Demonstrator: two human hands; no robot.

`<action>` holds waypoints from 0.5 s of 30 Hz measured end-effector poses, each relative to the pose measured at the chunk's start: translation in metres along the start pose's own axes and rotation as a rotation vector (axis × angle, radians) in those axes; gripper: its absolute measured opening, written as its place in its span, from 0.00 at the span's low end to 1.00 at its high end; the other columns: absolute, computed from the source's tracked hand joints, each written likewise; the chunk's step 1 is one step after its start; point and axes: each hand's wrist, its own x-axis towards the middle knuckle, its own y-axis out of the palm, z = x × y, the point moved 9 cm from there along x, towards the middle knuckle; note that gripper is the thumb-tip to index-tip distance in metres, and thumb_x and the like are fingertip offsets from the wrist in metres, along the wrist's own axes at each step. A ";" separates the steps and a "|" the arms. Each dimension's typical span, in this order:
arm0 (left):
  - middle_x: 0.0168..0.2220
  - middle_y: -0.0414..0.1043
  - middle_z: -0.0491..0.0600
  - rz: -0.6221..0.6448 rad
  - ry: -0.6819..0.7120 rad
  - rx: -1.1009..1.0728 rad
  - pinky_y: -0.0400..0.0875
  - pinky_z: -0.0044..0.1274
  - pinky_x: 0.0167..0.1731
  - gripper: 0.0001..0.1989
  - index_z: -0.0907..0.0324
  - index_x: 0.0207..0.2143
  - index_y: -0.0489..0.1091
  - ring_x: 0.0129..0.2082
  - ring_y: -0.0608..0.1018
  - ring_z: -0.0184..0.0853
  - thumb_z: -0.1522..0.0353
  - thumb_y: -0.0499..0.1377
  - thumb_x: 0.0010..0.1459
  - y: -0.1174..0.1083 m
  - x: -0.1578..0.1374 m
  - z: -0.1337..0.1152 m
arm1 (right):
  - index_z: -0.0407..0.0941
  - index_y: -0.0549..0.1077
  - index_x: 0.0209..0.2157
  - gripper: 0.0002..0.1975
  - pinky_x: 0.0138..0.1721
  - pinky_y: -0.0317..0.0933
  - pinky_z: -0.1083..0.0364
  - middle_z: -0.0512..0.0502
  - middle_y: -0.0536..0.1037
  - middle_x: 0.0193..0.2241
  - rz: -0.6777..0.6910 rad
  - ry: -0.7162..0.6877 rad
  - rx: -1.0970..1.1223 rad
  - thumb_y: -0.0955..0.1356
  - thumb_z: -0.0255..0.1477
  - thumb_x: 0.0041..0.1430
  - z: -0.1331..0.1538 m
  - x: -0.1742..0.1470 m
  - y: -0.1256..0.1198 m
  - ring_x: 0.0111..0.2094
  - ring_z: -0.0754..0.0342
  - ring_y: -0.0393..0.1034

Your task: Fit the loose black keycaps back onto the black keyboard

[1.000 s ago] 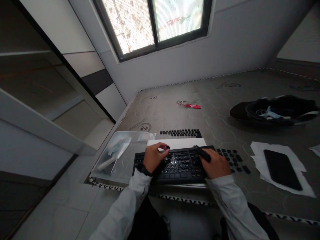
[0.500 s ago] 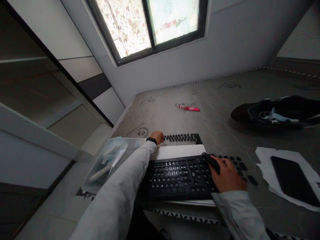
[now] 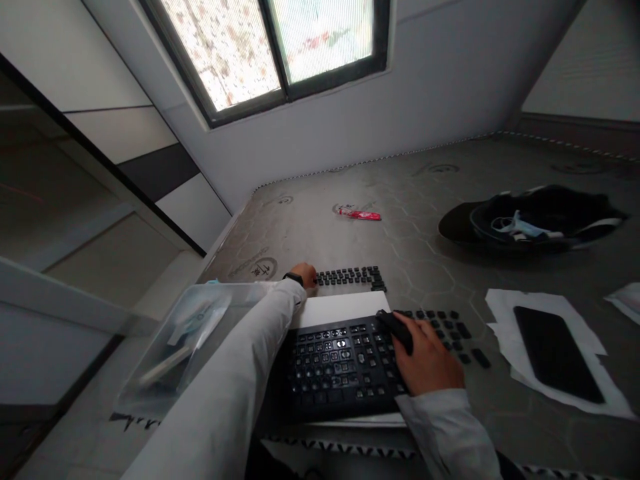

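Note:
A black keyboard (image 3: 345, 367) with its keycaps off lies in front of me on a white sheet (image 3: 345, 305). My right hand (image 3: 433, 357) is closed around a black-handled tool (image 3: 399, 330) over the keyboard's right end; the tool's exact kind is not clear. Beyond the sheet, my left hand (image 3: 304, 273) reaches to the left end of neat rows of black keycaps (image 3: 347, 275). Its fingers are pinched together at the row, and whatever is between them is hidden. More loose keycaps (image 3: 445, 327) lie right of the keyboard.
A clear plastic box (image 3: 175, 347) with tools in it stands at the left edge. On the right, a black phone (image 3: 557, 353) rests on white paper (image 3: 500, 303). Farther back are a black cap (image 3: 460, 223) holding a blue mask and a red-handled item (image 3: 365, 215).
The view has turned slightly right, so everything sits further left in it. Both hands stay at about the same spots, the left at the keycap row and the right with the tool.

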 end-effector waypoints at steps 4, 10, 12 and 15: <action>0.49 0.68 0.53 0.018 -0.017 0.040 0.71 0.35 0.45 0.15 0.60 0.49 0.67 0.46 0.73 0.38 0.62 0.57 0.62 0.005 0.000 0.001 | 0.55 0.71 0.50 0.17 0.29 0.59 0.54 0.49 0.74 0.46 0.005 0.008 0.017 0.62 0.32 0.60 0.000 0.000 0.000 0.35 0.52 0.72; 0.49 0.69 0.52 0.029 -0.037 0.057 0.72 0.34 0.45 0.15 0.59 0.49 0.68 0.46 0.74 0.37 0.63 0.57 0.62 0.007 0.000 -0.003 | 0.55 0.71 0.49 0.15 0.30 0.59 0.54 0.51 0.74 0.45 0.028 0.019 0.052 0.62 0.33 0.60 -0.001 0.001 0.001 0.37 0.51 0.72; 0.49 0.69 0.52 0.031 -0.045 0.055 0.72 0.34 0.44 0.15 0.59 0.49 0.68 0.45 0.74 0.37 0.63 0.57 0.62 0.007 0.000 -0.003 | 0.55 0.71 0.48 0.15 0.30 0.59 0.54 0.51 0.74 0.45 0.029 0.030 0.054 0.62 0.33 0.60 -0.001 0.001 0.000 0.37 0.51 0.72; 0.49 0.68 0.52 0.025 -0.055 0.047 0.72 0.33 0.44 0.15 0.59 0.49 0.68 0.45 0.74 0.37 0.63 0.57 0.62 0.006 -0.001 -0.003 | 0.55 0.72 0.47 0.14 0.30 0.58 0.54 0.50 0.75 0.45 0.018 0.020 0.070 0.62 0.32 0.60 0.000 0.001 -0.002 0.36 0.51 0.72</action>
